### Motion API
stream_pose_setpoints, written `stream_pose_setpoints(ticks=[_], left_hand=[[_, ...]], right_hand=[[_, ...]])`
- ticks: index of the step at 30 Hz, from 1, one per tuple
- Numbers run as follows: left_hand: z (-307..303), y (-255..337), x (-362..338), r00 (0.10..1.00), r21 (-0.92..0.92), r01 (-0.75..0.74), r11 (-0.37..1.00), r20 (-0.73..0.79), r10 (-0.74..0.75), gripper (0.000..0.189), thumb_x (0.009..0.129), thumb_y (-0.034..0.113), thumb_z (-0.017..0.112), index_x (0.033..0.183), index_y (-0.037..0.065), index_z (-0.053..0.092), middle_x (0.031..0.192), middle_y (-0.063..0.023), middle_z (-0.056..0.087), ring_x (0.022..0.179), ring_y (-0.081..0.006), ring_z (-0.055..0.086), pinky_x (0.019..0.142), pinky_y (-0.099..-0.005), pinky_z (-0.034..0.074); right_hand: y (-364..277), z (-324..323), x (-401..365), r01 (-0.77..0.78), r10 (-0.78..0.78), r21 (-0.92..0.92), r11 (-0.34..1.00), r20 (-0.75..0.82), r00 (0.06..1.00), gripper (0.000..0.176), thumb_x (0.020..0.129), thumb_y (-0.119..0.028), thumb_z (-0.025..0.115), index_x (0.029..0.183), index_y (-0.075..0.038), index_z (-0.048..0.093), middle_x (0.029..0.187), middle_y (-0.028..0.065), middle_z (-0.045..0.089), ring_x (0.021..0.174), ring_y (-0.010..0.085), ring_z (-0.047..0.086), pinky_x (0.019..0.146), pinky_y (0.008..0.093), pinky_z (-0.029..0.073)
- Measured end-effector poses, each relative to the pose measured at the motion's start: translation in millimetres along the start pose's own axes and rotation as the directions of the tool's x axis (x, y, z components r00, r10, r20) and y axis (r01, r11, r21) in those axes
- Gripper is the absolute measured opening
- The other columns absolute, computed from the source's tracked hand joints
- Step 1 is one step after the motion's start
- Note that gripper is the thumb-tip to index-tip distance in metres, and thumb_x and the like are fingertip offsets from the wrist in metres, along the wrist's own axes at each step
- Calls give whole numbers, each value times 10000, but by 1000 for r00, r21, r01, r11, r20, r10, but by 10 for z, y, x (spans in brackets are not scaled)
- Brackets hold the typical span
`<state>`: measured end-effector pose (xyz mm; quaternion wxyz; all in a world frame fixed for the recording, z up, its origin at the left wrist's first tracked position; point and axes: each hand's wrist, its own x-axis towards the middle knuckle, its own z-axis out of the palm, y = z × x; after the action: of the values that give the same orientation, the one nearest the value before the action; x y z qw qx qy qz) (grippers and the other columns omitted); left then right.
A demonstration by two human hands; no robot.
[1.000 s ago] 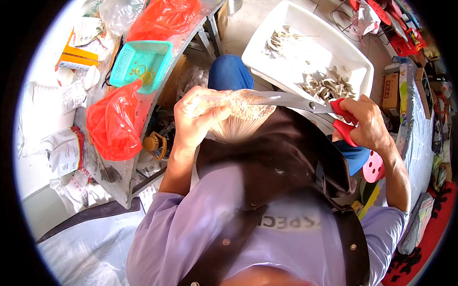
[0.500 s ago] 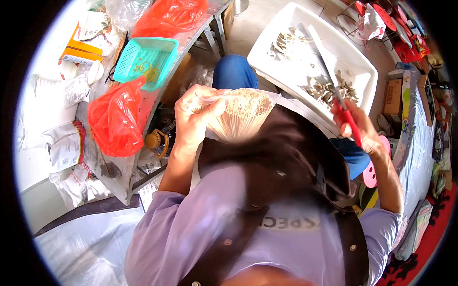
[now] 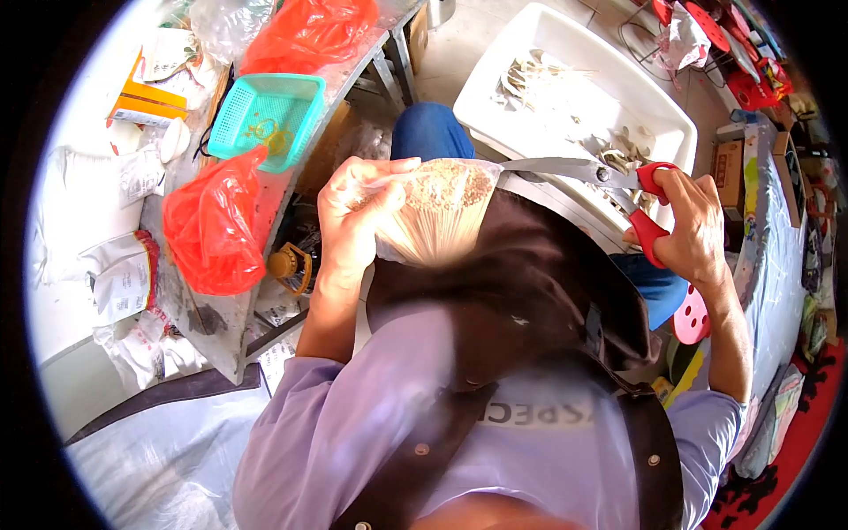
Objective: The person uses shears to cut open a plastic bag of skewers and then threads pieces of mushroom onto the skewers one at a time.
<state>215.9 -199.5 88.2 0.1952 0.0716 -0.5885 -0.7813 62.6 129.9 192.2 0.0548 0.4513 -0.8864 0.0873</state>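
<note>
Pinched between the thumb and fingers of my left hand (image 3: pixel 352 212) is a clear plastic bag of thin wooden sticks (image 3: pixel 446 208), its pale stick ends packed together at the top. The bag rests over the dark apron (image 3: pixel 530 265) in my lap. My right hand (image 3: pixel 695 228) is closed round the red handles of a pair of scissors (image 3: pixel 603 174). Their blades are spread and point left, with the tips right at the bag's upper right corner.
Ahead on the floor stands a white plastic tub (image 3: pixel 503 44) holding pale curled scraps. On the left, a table (image 3: pixel 212 327) carries a turquoise basket (image 3: pixel 309 119) with yellow rubber bands and a red plastic bag (image 3: pixel 212 230). A pink stool (image 3: pixel 692 318) is near my right knee.
The scissors have swung down from over the tub and turned left, their blades now spread beside the bag. My left hand still grips the bag, almost unmoved.
</note>
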Motion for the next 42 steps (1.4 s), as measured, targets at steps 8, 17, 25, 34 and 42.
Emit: stream_pose_setpoints(ticks=[8, 17, 25, 34, 42], left_hand=[[2, 0, 7, 1000, 10, -2, 1000, 18, 2, 83, 845, 15, 659, 908, 0, 608, 1036, -140, 678, 888, -115, 622, 764, -244, 501], [24, -11, 24, 999, 4, -11, 1000, 33, 11, 74, 847, 7, 655, 892, -1, 597, 1023, -159, 677, 891, -145, 640, 779, -268, 510], [-5, 6, 30, 998, 8, 47, 999, 45, -47, 107, 827, 28, 663, 887, 21, 575, 1016, -172, 671, 981, -224, 638, 908, -359, 475], [-22, 14, 49, 998, 66, 33, 997, 48, -37, 122, 830, 71, 674, 881, 7, 585, 999, -174, 671, 941, -214, 639, 875, -353, 481], [-29, 14, 13, 997, -16, 71, 997, 2, -71, 111, 829, 50, 668, 837, 27, 560, 983, -181, 671, 939, -223, 644, 854, -352, 496]], right_hand=[[48, -5, 5, 79, -83, -88, 993, -37, 996, 681, 505, -341, 890, 1003, -33, 543, 916, 112, 637, 771, 265, 590, 738, 354, 394], [13, 74, 29, 98, -100, -64, 993, -37, 994, 573, 577, -339, 843, 963, -50, 533, 853, 86, 613, 787, 264, 595, 714, 352, 374], [-100, 386, -14, 26, -15, 222, 975, -50, 999, 575, 559, -359, 857, 947, -59, 558, 806, 60, 602, 708, 233, 585, 706, 346, 384], [-291, 536, -7, 35, -26, 236, 971, -39, 999, 622, 534, -372, 871, 958, -39, 563, 791, 56, 598, 648, 217, 553, 680, 336, 392], [-299, 700, -264, -522, 242, 627, 578, 479, 844, 658, 580, -290, 894, 1065, 11, 565, 805, 41, 566, 764, 118, 509, 706, 271, 438]])
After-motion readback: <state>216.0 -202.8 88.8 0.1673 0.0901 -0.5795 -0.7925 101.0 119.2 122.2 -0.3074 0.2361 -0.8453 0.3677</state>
